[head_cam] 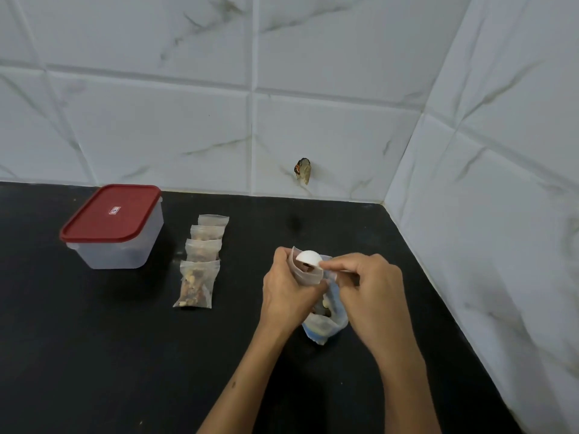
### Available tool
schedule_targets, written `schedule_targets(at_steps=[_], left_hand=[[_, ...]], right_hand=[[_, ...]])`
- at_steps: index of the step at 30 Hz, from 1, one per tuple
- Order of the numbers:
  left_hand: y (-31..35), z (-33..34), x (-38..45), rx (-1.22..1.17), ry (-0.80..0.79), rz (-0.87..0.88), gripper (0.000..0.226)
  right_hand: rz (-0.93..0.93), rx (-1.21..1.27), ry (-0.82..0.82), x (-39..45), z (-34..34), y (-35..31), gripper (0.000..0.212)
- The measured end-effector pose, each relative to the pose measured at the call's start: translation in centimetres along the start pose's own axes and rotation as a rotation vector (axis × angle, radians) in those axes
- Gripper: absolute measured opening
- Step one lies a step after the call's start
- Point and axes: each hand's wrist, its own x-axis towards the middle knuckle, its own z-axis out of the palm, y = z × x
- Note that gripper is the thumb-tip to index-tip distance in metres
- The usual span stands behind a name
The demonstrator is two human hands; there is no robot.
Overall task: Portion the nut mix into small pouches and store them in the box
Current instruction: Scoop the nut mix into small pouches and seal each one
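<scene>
While gripping the small translucent plastic pouch (305, 272) in the curled left hand (286, 296), pinching the white plastic spoon (308, 257) in the right hand (368, 296) and tipping it into the pouch mouth, above the open nut-mix bag (326, 327). Lying left: four filled pouches (200, 264), red-lidded clear box (114, 227), closed.

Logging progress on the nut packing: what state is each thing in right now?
Box: lid on.
Row of four pouches: filled, lying flat.
Small pouch: held open by left hand.
White spoon: tipped into pouch, held by right hand.
Nut mix bag: open.
</scene>
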Motion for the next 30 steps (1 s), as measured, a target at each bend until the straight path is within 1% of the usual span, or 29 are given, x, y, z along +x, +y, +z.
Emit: schedule_targets(at_steps=[3, 7, 10, 14, 19, 22, 25, 27, 30], left_hand=[[-0.1, -0.3, 0.3, -0.022, 0.009, 0.001, 0.04], [-0.2, -0.7, 0.5, -0.031, -0.007, 0.016, 0.042], [-0.2, -0.8, 0.6, -0.027, -0.011, 0.019, 0.042], [-0.3, -0.7, 0.8, -0.016, -0.02, 0.013, 0.042], [-0.3, -0.4, 0.8, -0.005, -0.024, 0.033, 0.042], [-0.2, -0.2, 0.8, 0.0, -0.026, 0.021, 0.043], [-0.2, 0.1, 0.9, 0.015, -0.03, 0.009, 0.045], [-0.1, 0.3, 1.0, 0.032, -0.035, 0.009, 0.047], [0.1, 0.6, 1.0, 0.049, -0.044, 0.028, 0.045]], right_hand=[[0.022, 0.096, -0.006, 0.3, -0.2, -0.3, 0.025], [0.121, 0.278, -0.101, 0.5, -0.5, -0.9, 0.034], [0.146, 0.335, -0.11, 0.5, -0.4, -1.1, 0.035], [0.187, 0.273, -0.046, 0.6, 0.1, -1.0, 0.03], [0.235, 0.298, -0.038, 0.6, 0.5, -0.8, 0.027], [0.238, 0.229, 0.017, 0.7, 0.5, -0.7, 0.026], [0.265, 0.213, -0.001, 1.0, 0.4, -0.5, 0.027], [0.31, 0.23, 0.0, 1.2, 0.5, -0.2, 0.023], [0.379, 0.256, 0.055, 1.4, 0.8, 0.1, 0.009]])
